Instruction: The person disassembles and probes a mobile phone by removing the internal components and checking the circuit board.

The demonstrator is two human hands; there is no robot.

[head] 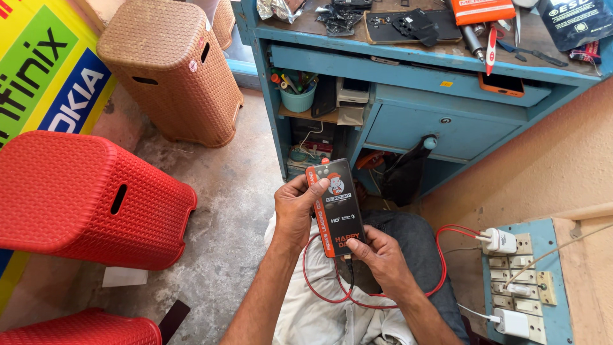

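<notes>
Black-and-orange slim box [336, 207] stands upright over the lap, long axis pointing toward the blue workbench [408, 64]; left hand [295, 211] grips its side, right hand [382, 254] pinches the bottom end, nearest the red cable [440, 255].

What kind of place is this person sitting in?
Most likely a small phone repair stall. A blue workbench is strewn with hand tools and a dismantled phone back, a switchboard carries plugged-in chargers, and both hands, left and right, hold a black and orange device on a red cable.
</notes>
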